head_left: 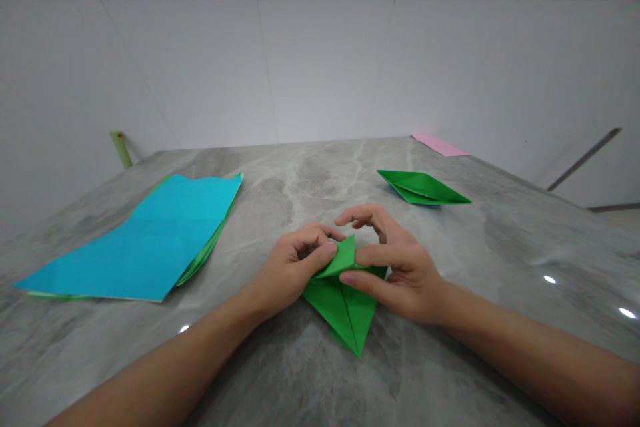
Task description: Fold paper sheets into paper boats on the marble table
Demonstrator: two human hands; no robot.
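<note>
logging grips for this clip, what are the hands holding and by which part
Both hands hold the folded green paper at its upper end: the left hand pinches the raised flap, the right hand grips the edge beside it.

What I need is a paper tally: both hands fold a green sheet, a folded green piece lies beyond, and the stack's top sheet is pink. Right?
Not quite: the head view shows the stack's top sheet is blue, not pink. The left hand and right hand do fold a green sheet, a folded green piece beyond.
</note>
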